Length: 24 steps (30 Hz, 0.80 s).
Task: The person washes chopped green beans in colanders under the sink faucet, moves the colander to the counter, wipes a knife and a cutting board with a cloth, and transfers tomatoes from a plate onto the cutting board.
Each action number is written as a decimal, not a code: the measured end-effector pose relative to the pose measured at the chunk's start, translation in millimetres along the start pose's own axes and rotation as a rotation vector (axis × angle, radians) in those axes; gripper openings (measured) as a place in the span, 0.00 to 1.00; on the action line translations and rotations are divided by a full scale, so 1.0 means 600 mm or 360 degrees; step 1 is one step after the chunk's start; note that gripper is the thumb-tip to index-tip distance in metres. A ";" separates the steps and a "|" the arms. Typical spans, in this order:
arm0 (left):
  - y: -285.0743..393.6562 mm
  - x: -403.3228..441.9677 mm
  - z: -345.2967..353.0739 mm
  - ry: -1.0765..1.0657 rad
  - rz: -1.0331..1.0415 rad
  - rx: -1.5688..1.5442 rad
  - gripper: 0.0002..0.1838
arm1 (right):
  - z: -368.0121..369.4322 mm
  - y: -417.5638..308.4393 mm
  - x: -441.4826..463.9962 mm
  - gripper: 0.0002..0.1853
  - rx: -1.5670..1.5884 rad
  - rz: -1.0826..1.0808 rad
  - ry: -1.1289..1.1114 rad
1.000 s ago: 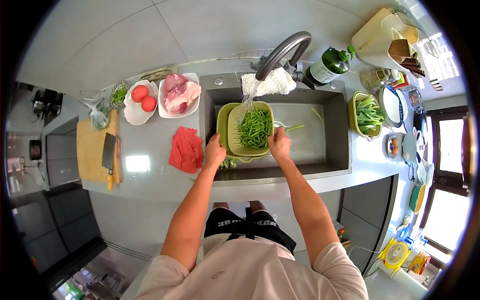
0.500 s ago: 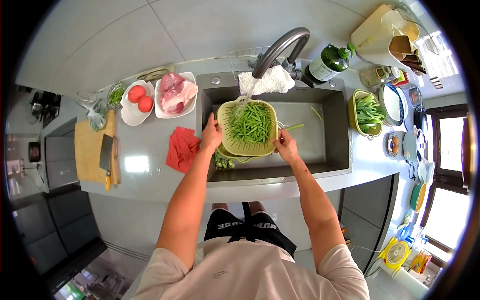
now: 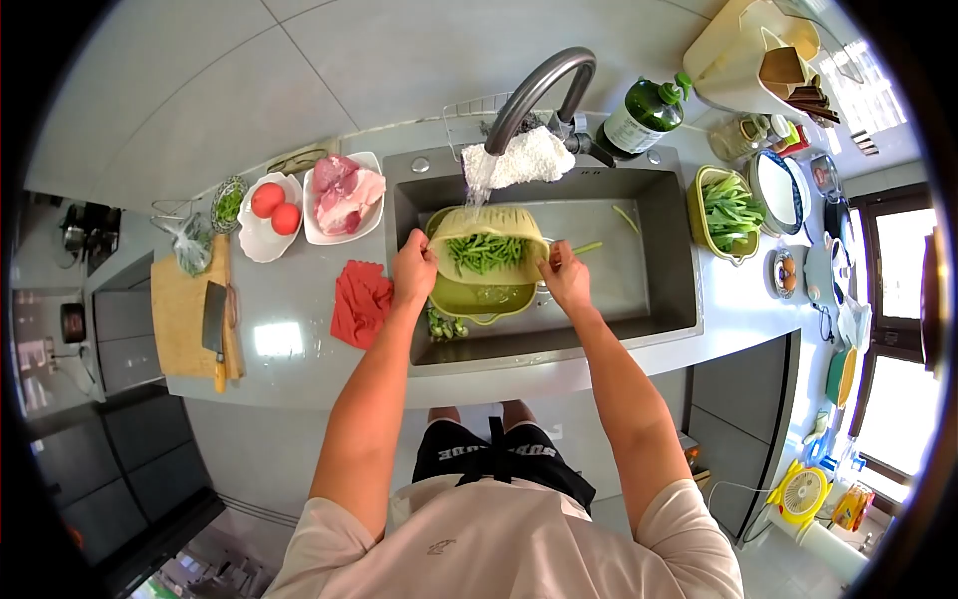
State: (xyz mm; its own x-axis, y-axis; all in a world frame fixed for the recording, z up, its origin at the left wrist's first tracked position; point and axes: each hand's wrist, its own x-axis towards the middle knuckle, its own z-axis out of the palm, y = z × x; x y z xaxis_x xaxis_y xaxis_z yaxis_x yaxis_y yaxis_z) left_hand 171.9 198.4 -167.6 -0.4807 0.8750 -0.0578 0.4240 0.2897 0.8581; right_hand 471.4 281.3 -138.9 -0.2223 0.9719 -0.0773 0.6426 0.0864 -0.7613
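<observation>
The head view shows the left hand (image 3: 414, 268) and the right hand (image 3: 566, 277) holding a pale green colander (image 3: 489, 272) by opposite sides of its rim, tilted toward the person above a green basin (image 3: 489, 311) in the sink (image 3: 639, 280). The right thumb and fingers pinch the rim; the left fingers close on the other side, but whether they are spread or pressed together underneath, I cannot tell. Cut green beans (image 3: 486, 253) lie inside the colander, and water from the faucet (image 3: 529, 92) runs onto its far edge. Leafy trimmings (image 3: 445, 324) sit in the sink beside the basin, near the left forearm. A red cloth (image 3: 361, 304) lies on the counter (image 3: 284, 299), left of the sink.
</observation>
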 end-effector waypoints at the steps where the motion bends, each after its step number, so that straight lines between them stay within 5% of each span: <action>1: 0.038 -0.005 -0.012 0.0026 0.0091 0.0100 0.08 | 0.000 -0.012 0.001 0.11 -0.0061 -0.0018 -0.0017; 11: 0.077 -0.037 -0.055 -0.0027 0.0354 0.0289 0.08 | 0.003 -0.028 -0.016 0.04 -0.0274 -0.0469 0.0144; 24: 0.084 -0.115 -0.081 0.0061 0.0539 0.0147 0.07 | -0.021 -0.047 -0.073 0.11 -0.0235 -0.0720 0.0281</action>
State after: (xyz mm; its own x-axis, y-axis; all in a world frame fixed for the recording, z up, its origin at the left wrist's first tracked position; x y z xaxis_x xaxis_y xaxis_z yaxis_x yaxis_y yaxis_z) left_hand 189.1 134.0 -95.4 -0.3287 0.9126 0.2432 0.6311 0.0207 0.7754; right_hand 472.3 239.3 -105.6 -0.3833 0.8510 0.3589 0.6101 0.5251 -0.5934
